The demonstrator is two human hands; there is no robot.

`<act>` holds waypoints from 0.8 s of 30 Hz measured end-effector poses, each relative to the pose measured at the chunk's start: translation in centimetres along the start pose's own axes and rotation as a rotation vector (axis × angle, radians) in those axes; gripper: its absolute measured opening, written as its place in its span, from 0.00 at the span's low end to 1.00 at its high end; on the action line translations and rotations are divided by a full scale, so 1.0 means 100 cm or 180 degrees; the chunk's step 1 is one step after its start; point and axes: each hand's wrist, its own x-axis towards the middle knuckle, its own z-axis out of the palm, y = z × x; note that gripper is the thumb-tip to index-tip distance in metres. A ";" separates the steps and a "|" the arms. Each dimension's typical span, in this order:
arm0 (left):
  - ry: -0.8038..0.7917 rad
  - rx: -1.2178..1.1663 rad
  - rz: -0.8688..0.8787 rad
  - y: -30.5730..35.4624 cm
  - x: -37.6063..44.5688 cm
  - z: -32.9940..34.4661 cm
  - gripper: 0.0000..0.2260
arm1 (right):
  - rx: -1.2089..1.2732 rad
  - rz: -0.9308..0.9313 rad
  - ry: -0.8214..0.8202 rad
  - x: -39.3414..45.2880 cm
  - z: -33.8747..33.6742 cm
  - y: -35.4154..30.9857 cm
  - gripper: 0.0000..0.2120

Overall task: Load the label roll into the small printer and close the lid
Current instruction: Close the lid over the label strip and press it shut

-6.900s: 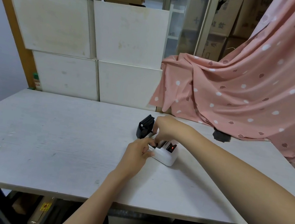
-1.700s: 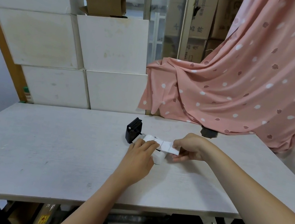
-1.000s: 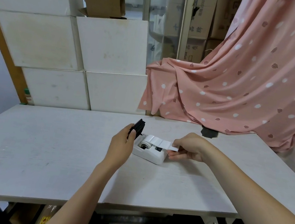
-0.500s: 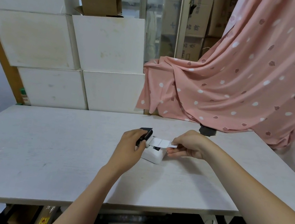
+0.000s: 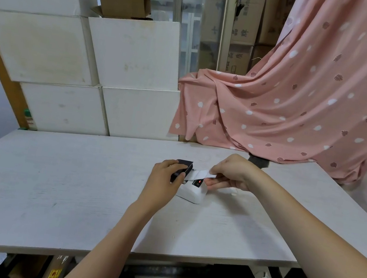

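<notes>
**Pale worktop, printer mid-load**

Pale worktop (image 5: 47, 189), pink dotted cloth (image 5: 305, 98) draped far right. Small white printer (image 5: 192, 195) near centre. Left hand (image 5: 163, 179), grip curled round black lid (image 5: 182, 166), lowered but not shut. Right hand (image 5: 232, 173), narrow grip pinching label strip (image 5: 201, 173) above printer.

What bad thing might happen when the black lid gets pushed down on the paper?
The lid, under the left hand, could pinch the label strip crooked, since the right hand holds it pulled sideways. A thumb may get nipped. The printer might slide on the table.
</notes>
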 end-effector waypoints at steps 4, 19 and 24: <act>-0.0120 0.0075 0.0120 -0.002 -0.004 0.006 0.13 | -0.0073 0.0007 -0.0011 0.001 0.003 -0.003 0.12; -0.0081 0.0440 0.0078 0.006 -0.018 0.020 0.27 | -0.0068 0.0187 -0.0052 0.000 0.001 0.005 0.13; 0.0491 0.0748 0.0229 0.020 -0.024 0.031 0.26 | 0.0063 0.0219 -0.0073 -0.003 0.001 0.009 0.13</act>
